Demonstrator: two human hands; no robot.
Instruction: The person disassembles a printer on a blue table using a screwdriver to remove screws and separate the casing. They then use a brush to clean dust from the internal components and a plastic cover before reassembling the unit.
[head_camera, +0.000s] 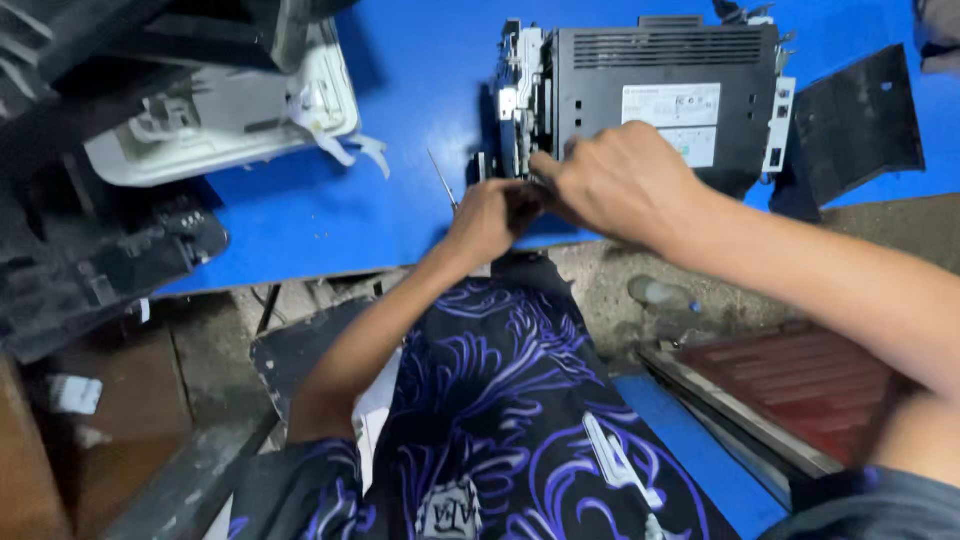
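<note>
From the head camera, the dark grey, box-shaped plastic printer with its side cover off (665, 95) stands on the blue counter (330, 215), near its front edge. The left hand (487, 220) has its fingers closed around a small dark part at the printer's lower corner; the right hand (620, 180) presses curled fingers against the exposed side frame, though whether they pinch anything cannot be told. A hard pull could tip the machine off the edge or snap the bare metal-and-plastic mechanism. A white-labelled rear panel faces up; a loose black plastic cover (850, 125) lies just beside it.
</note>
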